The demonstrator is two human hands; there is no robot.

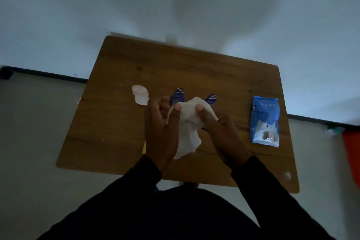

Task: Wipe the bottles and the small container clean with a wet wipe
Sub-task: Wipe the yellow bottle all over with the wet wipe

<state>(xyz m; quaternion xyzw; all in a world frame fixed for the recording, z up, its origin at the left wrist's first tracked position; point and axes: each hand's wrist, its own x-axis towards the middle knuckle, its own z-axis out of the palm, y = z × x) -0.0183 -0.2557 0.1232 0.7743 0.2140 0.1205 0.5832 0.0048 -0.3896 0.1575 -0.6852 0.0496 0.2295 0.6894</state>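
Both hands hold a white wet wipe (190, 124) above the middle of the wooden table (120, 138). My left hand (161, 128) pinches the wipe's upper left part with the thumb on top. My right hand (220, 132) pinches its upper right part the same way, and the rest of the wipe hangs down between them. Two blue-labelled bottles stand just behind the hands: one (177, 97) on the left and one (211, 99) on the right, both partly hidden. A small pale container (140, 94) stands further left.
A blue pack of wet wipes (265, 121) lies on the table to the right, its opening toward me. The table stands against a pale wall. An orange object (352, 154) sits on the floor at the right edge.
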